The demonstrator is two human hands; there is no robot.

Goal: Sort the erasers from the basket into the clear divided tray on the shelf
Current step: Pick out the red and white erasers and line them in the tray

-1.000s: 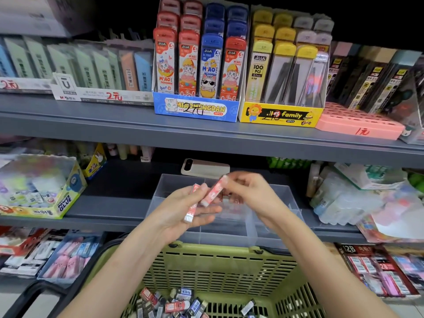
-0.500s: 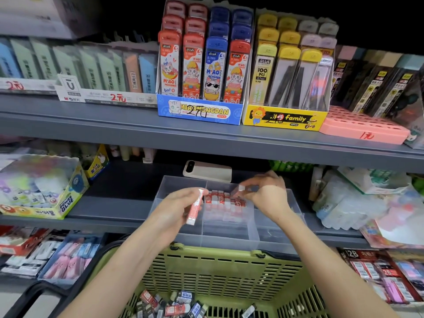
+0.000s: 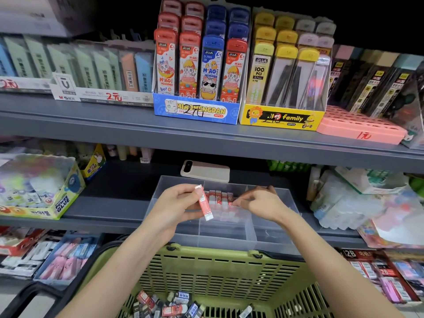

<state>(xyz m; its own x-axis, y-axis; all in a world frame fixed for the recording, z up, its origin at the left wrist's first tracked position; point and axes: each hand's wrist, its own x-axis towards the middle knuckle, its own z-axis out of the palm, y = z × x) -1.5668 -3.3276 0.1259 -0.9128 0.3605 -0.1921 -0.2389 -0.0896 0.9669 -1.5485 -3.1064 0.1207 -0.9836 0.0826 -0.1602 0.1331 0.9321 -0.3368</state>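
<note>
The eraser (image 3: 204, 203) is pinched upright and slightly tilted between the thumb and fingers (image 3: 183, 193) of the left hand (image 3: 172, 207), above the front of the clear divided tray (image 3: 270, 239) on the shelf (image 3: 110, 205). It is judged to be light and firm with a little give. The glossy red sleeve is likely slippery, so it is best taken across its long sides at mid-length – not by the bare white tip below the fingers.

Just beyond the left fingers, a row of red erasers (image 3: 218, 197) stands in the tray's middle compartment. The fingertips of the right hand (image 3: 261, 203) are drawn together at that row's right end; whether an eraser is pinched there cannot be told. More erasers (image 3: 165, 306) lie loose in the green basket (image 3: 218, 267) below both wrists.

Against the picture of half a second ago, the left eraser has been raised and brought nearer the row, and the right hand has been lowered from the tray's back to the row's end – a second ago both hands were held together above the tray.
</note>
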